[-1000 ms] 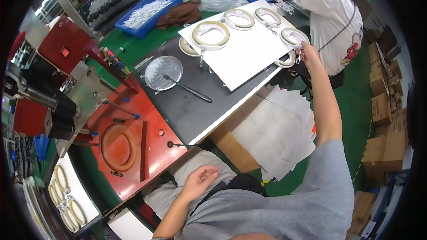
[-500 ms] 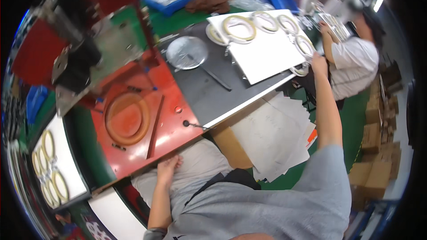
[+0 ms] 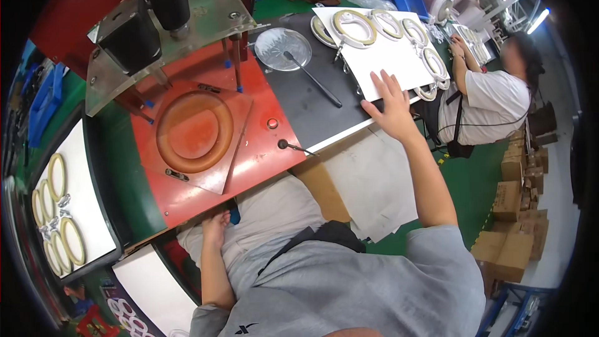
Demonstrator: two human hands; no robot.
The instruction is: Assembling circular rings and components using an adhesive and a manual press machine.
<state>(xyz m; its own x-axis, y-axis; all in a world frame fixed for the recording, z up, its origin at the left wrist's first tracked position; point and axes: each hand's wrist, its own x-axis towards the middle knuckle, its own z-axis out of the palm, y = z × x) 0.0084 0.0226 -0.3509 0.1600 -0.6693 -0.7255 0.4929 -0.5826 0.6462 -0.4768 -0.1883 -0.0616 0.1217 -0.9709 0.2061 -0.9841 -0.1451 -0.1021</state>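
Observation:
My right hand [image 3: 392, 107] lies with fingers spread at the near edge of a white board [image 3: 384, 65], holding nothing. Several cream and white rings [image 3: 354, 28] sit along the board's far and right sides. Left of it, a round shallow dish [image 3: 277, 47] with whitish residue stands on the dark mat, and a black-handled tool [image 3: 318, 84] leans out of it. My left hand [image 3: 215, 228] rests at my lap by the table's front edge, fingers loosely curled, with nothing visible in it. Above it on the red machine base [image 3: 265, 175] is a clear plate with an orange-brown ring [image 3: 194, 131].
A press with a clear platform [image 3: 199, 31] stands over the red base. At the left, another white board [image 3: 81, 193] bears several rings. A person [image 3: 490, 93] works at the far right. Paper sheets [image 3: 374, 178] lie below the table edge; cardboard boxes [image 3: 515, 249] stack at the right.
My right hand has let go of the board's right side and moved left to its near edge, fingers now spread. My left hand stays low at my lap. The view has shifted.

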